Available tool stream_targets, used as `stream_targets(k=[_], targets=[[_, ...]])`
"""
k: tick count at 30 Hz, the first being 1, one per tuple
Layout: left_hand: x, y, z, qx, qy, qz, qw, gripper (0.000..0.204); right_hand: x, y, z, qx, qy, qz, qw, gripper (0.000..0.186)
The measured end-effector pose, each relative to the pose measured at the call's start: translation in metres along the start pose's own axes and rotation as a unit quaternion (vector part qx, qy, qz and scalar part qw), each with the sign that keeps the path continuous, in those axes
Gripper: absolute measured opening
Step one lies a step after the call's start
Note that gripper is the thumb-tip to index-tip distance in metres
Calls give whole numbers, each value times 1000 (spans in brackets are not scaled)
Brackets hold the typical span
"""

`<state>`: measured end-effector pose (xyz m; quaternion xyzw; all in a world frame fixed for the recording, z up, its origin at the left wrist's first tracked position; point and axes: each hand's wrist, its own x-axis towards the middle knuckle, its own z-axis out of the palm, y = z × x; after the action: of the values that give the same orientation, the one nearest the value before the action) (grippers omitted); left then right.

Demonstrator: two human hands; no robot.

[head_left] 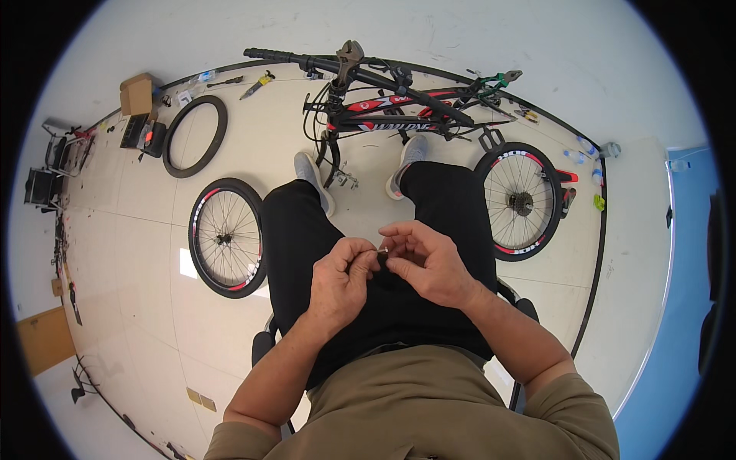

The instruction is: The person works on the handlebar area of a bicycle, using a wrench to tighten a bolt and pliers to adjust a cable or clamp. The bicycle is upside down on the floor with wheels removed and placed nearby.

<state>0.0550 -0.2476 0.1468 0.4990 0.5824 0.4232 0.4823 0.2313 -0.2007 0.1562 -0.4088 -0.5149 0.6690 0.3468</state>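
Note:
Over my lap, my left hand pinches a small shiny metal piece between thumb and fingertips. It is too small to name, and part of it is hidden by the fingers. My right hand faces it from the right, palm inward, fingers curved and thumb apart from them. Its fingertips are right beside the piece; whether they touch it I cannot tell. Beyond my shoes stands a black and red bicycle frame without its wheels, its handlebar pointing left.
To my left a front wheel lies on the floor, with a loose tyre beyond it. A rear wheel with a cassette lies to my right. A cardboard box, pliers and bottles line the wall. Chair armrests flank me.

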Motion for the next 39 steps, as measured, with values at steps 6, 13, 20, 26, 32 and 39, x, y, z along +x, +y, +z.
stream_targets(k=[6,13,20,26,32,39], targets=[[-2,-1,0,26,-5,1,1000,5,2,-6,-9,-44,-49,108,992,9],[-1,1,0,35,-10,1,999,5,-1,9,-10,-67,-42,5,997,9],[-2,1,-1,21,3,20,1000,5,0,2,-6,-19,-42,46,998,9],[0,5,-2,21,-19,-21,999,7,0,11,-6,-115,-25,-82,990,10],[0,2,-2,-32,-28,-65,997,7,2,8,-8,-140,-29,-120,982,11],[9,-18,-3,-122,23,-63,990,6,3,14,-10,-44,-3,-1,999,8]])
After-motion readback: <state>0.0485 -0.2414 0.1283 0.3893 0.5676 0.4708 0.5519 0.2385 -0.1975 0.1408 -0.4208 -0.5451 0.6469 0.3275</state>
